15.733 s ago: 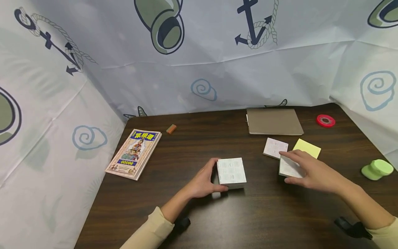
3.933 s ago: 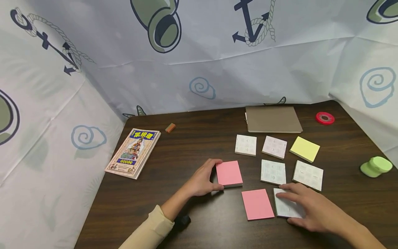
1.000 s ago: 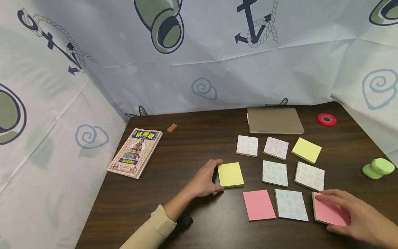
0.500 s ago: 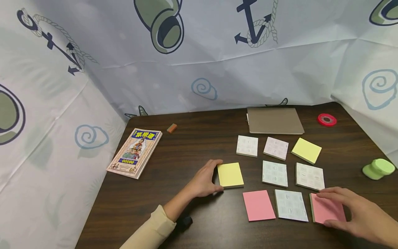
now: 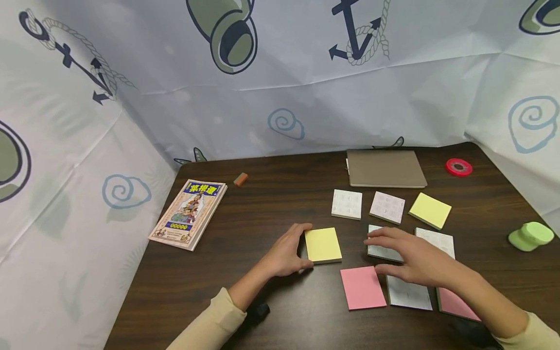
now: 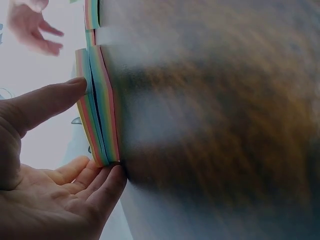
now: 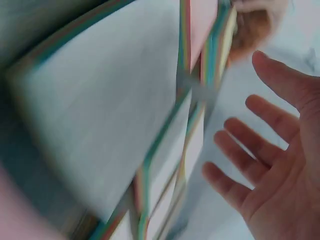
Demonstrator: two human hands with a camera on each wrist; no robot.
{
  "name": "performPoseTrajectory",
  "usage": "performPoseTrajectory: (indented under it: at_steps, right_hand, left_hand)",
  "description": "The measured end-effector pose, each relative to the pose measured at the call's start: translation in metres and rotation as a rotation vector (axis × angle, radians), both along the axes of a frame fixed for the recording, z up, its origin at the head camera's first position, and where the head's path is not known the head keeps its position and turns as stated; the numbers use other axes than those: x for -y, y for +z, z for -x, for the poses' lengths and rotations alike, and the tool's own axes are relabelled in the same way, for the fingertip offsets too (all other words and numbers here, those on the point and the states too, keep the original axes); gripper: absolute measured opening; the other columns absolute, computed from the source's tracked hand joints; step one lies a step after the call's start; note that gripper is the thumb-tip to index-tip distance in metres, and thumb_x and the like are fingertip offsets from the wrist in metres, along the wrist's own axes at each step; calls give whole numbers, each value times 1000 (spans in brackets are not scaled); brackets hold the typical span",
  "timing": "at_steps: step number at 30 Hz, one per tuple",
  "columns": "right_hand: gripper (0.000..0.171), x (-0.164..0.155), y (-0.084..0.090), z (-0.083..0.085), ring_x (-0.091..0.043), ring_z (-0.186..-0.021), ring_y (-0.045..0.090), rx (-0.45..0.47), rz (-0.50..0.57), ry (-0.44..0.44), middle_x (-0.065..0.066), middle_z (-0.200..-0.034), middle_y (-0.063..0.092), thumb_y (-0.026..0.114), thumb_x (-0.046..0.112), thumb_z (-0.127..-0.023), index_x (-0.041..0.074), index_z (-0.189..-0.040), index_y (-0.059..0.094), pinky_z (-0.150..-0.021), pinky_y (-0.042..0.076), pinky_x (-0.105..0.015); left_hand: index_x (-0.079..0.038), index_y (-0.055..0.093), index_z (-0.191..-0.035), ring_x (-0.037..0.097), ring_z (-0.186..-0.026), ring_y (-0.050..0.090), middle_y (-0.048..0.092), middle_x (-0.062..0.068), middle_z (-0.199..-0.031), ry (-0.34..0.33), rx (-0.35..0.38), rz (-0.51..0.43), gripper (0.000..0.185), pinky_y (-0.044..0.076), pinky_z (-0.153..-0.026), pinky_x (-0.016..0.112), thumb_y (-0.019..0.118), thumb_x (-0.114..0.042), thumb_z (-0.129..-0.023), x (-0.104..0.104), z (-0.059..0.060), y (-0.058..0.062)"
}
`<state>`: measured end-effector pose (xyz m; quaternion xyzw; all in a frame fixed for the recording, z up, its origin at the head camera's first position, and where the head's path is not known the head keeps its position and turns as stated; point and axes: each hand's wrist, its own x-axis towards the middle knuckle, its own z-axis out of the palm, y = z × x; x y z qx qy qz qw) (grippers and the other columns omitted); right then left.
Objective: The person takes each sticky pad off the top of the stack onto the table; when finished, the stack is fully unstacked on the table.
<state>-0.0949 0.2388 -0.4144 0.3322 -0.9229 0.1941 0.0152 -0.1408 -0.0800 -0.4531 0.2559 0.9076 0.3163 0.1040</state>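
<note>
My left hand (image 5: 286,255) grips a short stack of sticky note pads (image 5: 323,245) by its sides, a yellow sheet on top. In the left wrist view two pads (image 6: 97,110) with rainbow-striped edges lie one on the other between thumb and fingertips. My right hand (image 5: 415,257) hovers with spread fingers and holds nothing, partly hiding a white-topped pad (image 5: 380,251) and another white-topped pad (image 5: 413,295). A pink pad (image 5: 363,288) lies just left of these, and a second pink pad (image 5: 455,305) is half hidden under the right forearm.
Behind lie two pale pads (image 5: 346,203) (image 5: 387,207), a yellow pad (image 5: 430,210) and a grey-brown notebook (image 5: 386,168). A red tape roll (image 5: 458,167) and a green object (image 5: 530,236) stand at right. A comic book (image 5: 189,214) and small orange-brown block (image 5: 240,179) lie left.
The tall stack has shrunk as pads were laid out in rows at right. My right hand straightened and released the second pink pad, then moved left towards the stack. The left hand stayed.
</note>
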Motion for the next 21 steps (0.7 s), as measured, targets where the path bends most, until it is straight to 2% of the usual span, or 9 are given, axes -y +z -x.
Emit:
performPoseTrajectory:
  at_steps: [3, 6, 11, 15, 21]
  right_hand:
    - [59, 33, -5, 16, -22, -126, 49, 85, -14, 66, -4, -141, 49, 78, 37, -84, 17, -135, 58, -95, 46, -44]
    - [66, 58, -10, 29, -26, -131, 44, 97, -31, 116, -10, -146, 43, 78, 37, -84, 13, -140, 52, -99, 43, -46]
    - [72, 85, -15, 40, -31, -135, 39, 99, -53, 170, -16, -150, 38, 78, 37, -83, 10, -143, 49, -104, 38, -48]
    - [74, 96, -23, 47, -31, -131, 43, 63, -42, 202, -17, -145, 43, 81, 35, -80, 8, -141, 49, -104, 37, -48]
    - [78, 107, -30, 52, -28, -123, 51, 48, -29, 196, -10, -137, 51, 84, 31, -75, 6, -140, 50, -100, 42, -46]
  left_hand:
    - [-5, 41, -144, 25, -120, 52, 50, 9, -135, -2, 3, -5, 86, 44, -97, 43, 87, -15, -72, 0, 1, 0]
    - [-6, 41, -144, 25, -120, 52, 50, 8, -135, -1, 12, -8, 86, 44, -97, 43, 87, -16, -72, 0, 1, 1]
    - [-7, 39, -146, 24, -122, 51, 48, 7, -137, -8, 39, -17, 86, 43, -99, 42, 86, -17, -74, 1, 1, 2]
    - [-7, 39, -145, 25, -125, 50, 48, 6, -138, -11, 38, -21, 86, 42, -100, 43, 86, -17, -74, 3, 1, 3]
    - [-9, 40, -145, 23, -126, 48, 48, 4, -138, -11, 45, -29, 85, 40, -103, 42, 86, -17, -74, 3, 1, 2]
